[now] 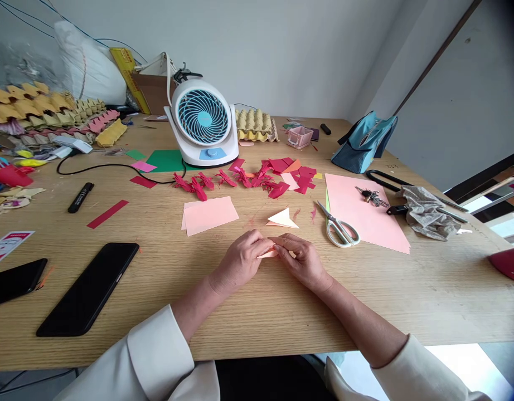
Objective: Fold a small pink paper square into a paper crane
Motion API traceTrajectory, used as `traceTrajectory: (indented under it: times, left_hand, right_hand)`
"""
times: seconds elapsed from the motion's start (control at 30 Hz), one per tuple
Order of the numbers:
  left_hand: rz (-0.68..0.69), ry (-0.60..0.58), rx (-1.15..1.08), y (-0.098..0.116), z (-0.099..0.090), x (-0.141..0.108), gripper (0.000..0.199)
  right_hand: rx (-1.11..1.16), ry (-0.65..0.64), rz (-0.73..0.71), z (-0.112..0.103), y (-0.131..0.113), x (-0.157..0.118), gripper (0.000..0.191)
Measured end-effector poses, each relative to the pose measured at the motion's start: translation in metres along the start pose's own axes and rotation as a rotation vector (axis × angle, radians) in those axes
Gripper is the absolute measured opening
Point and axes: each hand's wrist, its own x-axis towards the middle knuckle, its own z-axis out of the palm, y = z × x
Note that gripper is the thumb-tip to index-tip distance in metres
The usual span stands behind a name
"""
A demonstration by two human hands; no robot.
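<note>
Head view: left hand (243, 255), right hand (302, 259) both pinching peach paper (267, 254); folded paper (284, 220) twelve o'clock of hands.

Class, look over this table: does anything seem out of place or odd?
Yes: a bunch of keys lies on the large pink paper, right of the scissors; it looks odd because keys are not craft material.

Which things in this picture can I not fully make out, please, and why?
Held paper: head view, partly hidden by the left hand and right hand.
Far-left phone: head view, cut off by the left edge.
Red object: head view, cut off by the right edge.
Black marker: head view, lettering too small to read.
</note>
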Motion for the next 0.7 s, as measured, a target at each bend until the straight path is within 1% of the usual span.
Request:
traceTrajectory:
  times: [0.1, 0.23, 0.33, 0.43, 0.53, 0.63, 0.7]
  left_hand:
    - [0.001, -0.011, 0.008, -0.0012, 0.0015, -0.0006, 0.014]
    - [-0.021, 0.025, -0.036, -0.0046, 0.0039, -0.0011, 0.014]
    - [-0.016, 0.032, -0.012, -0.0056, 0.0054, -0.0013, 0.013]
    - [-0.022, 0.026, 0.036, -0.0037, 0.0052, -0.001, 0.017]
    - [-0.055, 0.048, 0.07, -0.0013, 0.0035, -0.0004, 0.019]
    - [-0.08, 0.075, 0.05, -0.0012, 0.0023, -0.0003, 0.017]
    - [-0.085, 0.072, 0.011, -0.0023, 0.0024, -0.001, 0.016]
  right_hand:
    - [-0.001, -0.002, 0.004, 0.0004, -0.0005, 0.0006, 0.026]
    - [-0.016, 0.003, 0.045, 0.0009, -0.0019, 0.001, 0.022]
    - [-0.012, 0.009, 0.071, 0.0017, -0.0015, 0.0006, 0.02]
    - [0.018, 0.024, 0.087, 0.0023, -0.0011, 0.0006, 0.018]
    - [0.074, 0.029, 0.099, 0.0019, -0.0017, 0.0013, 0.018]
    - [0.126, 0.036, 0.127, 0.0003, -0.0018, 0.0023, 0.02]
    - [0.159, 0.05, 0.173, -0.001, -0.0009, 0.0031, 0.023]
